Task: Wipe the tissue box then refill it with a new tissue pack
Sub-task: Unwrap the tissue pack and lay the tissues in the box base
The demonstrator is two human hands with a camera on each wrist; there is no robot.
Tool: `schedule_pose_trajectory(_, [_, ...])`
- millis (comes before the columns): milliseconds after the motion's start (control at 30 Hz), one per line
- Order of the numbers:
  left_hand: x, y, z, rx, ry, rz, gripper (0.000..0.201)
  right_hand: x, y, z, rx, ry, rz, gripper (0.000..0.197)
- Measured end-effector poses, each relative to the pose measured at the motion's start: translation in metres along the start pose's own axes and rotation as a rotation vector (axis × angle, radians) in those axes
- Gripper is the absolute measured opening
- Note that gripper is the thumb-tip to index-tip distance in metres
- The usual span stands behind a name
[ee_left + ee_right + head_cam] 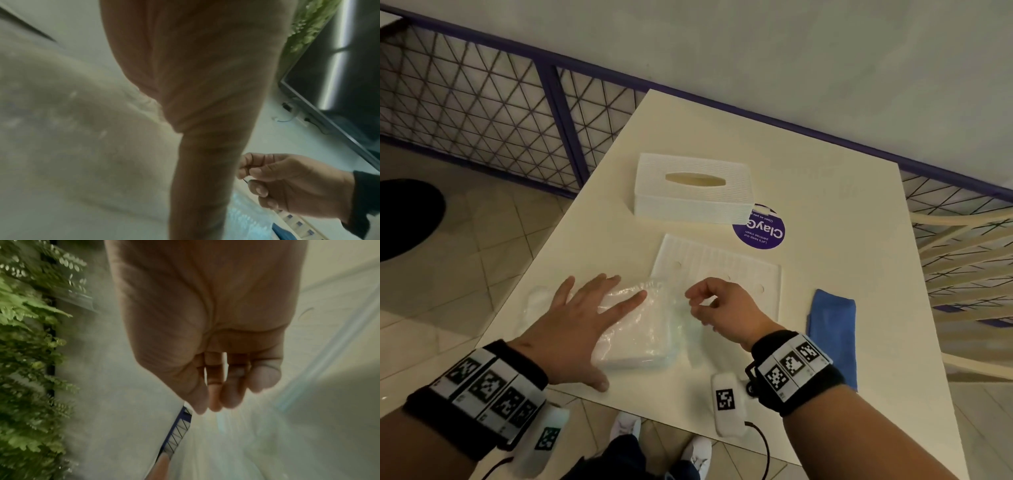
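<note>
A new tissue pack (643, 329) in clear plastic wrap lies near the table's front edge. My left hand (589, 315) lies flat on it with fingers spread, holding it down. My right hand (700, 298) hovers at the pack's right end, and its thumb and fingertips pinch the loose wrap there. The left wrist view shows that pinch on the right hand (252, 175) past the left palm (205, 97). The white woven tissue box (688, 192) stands farther back, slot up. Its flat white base panel (736, 267) lies between box and pack. A folded blue cloth (832, 335) lies at the right.
A round purple sticker (760, 229) is on the table (825, 205) beside the box. A cream chair (969, 260) stands at the right. A purple mesh railing (517, 102) runs behind, and my shoes (695, 452) show below the front edge.
</note>
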State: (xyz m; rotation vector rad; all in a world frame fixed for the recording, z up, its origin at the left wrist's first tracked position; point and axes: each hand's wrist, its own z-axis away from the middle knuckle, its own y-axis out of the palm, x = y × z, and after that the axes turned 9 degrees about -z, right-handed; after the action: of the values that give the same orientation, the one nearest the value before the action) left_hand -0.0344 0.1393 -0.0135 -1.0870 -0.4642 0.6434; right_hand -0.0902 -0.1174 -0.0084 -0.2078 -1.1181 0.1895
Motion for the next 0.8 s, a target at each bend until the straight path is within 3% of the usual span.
schedule_pose_trajectory(167, [0.003, 0.006, 0.000, -0.010, -0.033, 0.017, 0.130, -0.001, 0.022, -0.005, 0.144, 0.040, 0.116, 0.024])
schedule_pose_trajectory(333, [0.010, 0.003, 0.009, -0.030, -0.113, 0.043, 0.132, -0.004, 0.030, -0.015, 0.097, 0.216, 0.179, 0.033])
schedule_pose_trajectory(567, [0.015, 0.009, 0.021, 0.017, -0.113, 0.118, 0.131, 0.005, 0.039, -0.023, -0.039, 0.010, 0.022, 0.038])
schedule_pose_trajectory(733, [0.021, 0.015, 0.021, 0.007, -0.080, 0.181, 0.125, 0.011, 0.036, -0.026, 0.086, 0.049, 0.104, 0.057])
schedule_pose_trajectory(800, [0.023, 0.017, 0.019, -0.001, -0.071, 0.192, 0.121, 0.013, 0.036, -0.027, 0.120, 0.089, 0.119, 0.056])
